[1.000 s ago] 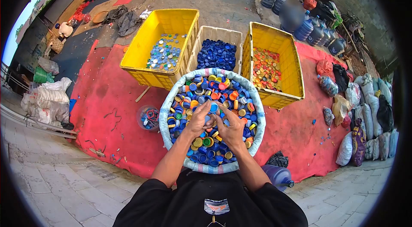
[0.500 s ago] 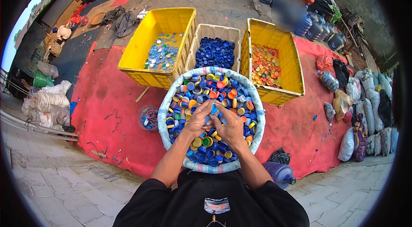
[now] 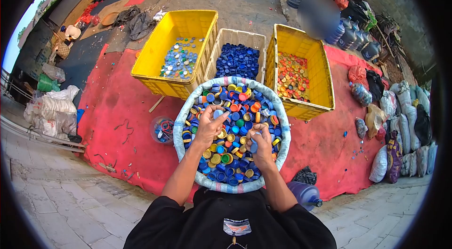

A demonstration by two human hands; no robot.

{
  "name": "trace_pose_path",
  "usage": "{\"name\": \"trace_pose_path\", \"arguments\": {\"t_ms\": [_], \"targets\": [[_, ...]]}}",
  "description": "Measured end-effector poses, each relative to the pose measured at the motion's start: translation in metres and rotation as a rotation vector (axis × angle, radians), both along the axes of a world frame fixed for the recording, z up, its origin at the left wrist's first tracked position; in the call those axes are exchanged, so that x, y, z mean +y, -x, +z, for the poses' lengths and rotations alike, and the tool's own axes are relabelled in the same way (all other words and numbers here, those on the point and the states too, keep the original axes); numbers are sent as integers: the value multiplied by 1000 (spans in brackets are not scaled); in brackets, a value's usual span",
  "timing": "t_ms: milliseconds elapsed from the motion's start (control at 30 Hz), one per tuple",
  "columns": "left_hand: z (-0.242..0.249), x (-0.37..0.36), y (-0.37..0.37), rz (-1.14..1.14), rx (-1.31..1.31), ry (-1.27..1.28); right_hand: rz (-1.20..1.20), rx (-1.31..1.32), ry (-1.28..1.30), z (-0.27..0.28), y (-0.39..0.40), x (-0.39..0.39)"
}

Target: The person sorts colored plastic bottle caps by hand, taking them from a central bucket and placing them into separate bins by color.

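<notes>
Multicolored bottle caps (image 3: 229, 144), in blue, yellow, orange and green, fill a round basket (image 3: 179, 150) with a cloth-wrapped rim, directly in front of a person in a black shirt (image 3: 207, 223). Above the heap, the left hand (image 3: 207, 129) holds a pale blue cap (image 3: 218, 114) between thumb and forefinger, its other fingers loosely bent. The right hand (image 3: 262, 143), apart from the left, has its fingers curled in around a light blue cap (image 3: 254, 147); whether it grips more than one, one cannot tell. Just beyond the basket stand three crates: a yellow crate on the left (image 3: 162, 79) with light blue, white and green caps, a whitish crate in the middle (image 3: 241, 34) heaped with dark blue caps, and a yellow crate on the right (image 3: 306, 107) scattered with orange, red and yellow ones. A clear tub (image 3: 163, 130) sits left of the basket on red matting (image 3: 113, 122); a blue water jug (image 3: 305, 193) lies at right, near the person's elbow. Packed sacks (image 3: 405, 122) line the far right.
</notes>
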State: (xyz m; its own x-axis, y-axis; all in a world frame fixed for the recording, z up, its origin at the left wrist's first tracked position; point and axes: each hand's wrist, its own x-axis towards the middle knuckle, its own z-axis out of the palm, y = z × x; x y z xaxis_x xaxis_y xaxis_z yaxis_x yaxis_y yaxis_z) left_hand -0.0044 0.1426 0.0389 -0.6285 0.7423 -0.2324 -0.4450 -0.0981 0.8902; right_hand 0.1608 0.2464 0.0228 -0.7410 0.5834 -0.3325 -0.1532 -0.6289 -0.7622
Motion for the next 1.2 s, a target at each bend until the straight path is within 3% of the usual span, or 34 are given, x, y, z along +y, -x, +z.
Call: {"name": "trace_pose_path", "arguments": {"t_ms": [167, 300, 333, 367, 433, 567, 633, 700, 733, 800, 867, 900, 1000, 1067, 1100, 1167, 1200], "targets": [[-15, -15, 9, 100, -452, -33, 32, 35, 464, -1, -3, -2], [-13, -28, 19, 294, -684, -58, 9, 23, 572, 9, 18, -10], [-18, -35, 29, 217, -749, -238, 15, 44, 611, 13, 26, -11], [-21, -39, 34, 277, -789, -250, 19, 65, 651, 16, 34, -12], [-9, -43, 45, 339, -786, -309, 29, 65, 628, 9, 55, -16], [1, -43, 100, 530, -828, -197, 81, -33, 541, 19, 130, -20], [-5, -30, 168, 512, -686, -417, 115, 122, 595, 33, 199, -3], [42, -25, 217, 537, -558, -447, 119, 441, 388, 60, 257, 7], [60, -30, 215, 516, -479, -464, 55, 351, 385, 78, 271, 11], [90, -37, 214, 475, -311, -502, -96, 260, 111, 103, 271, 4], [54, -51, 206, 631, -184, -229, -257, 213, -109, 106, 249, 9], [39, -62, 187, 586, -140, -200, -293, 220, -217, 123, 222, 7], [-14, -90, 120, 560, -72, -98, -551, 297, -858, 167, 138, 8], [-36, -103, 80, 496, 47, 13, -855, 376, -1193, 201, 71, 16], [-22, -104, 57, 515, 93, 38, -920, 499, -1349, 217, 31, 24], [-45, -106, 31, 522, 168, 59, -1059, 620, -1563, 261, -32, 28], [-47, -108, 21, 496, 190, 98, -1133, 566, -1633, 281, -53, 25]]}}
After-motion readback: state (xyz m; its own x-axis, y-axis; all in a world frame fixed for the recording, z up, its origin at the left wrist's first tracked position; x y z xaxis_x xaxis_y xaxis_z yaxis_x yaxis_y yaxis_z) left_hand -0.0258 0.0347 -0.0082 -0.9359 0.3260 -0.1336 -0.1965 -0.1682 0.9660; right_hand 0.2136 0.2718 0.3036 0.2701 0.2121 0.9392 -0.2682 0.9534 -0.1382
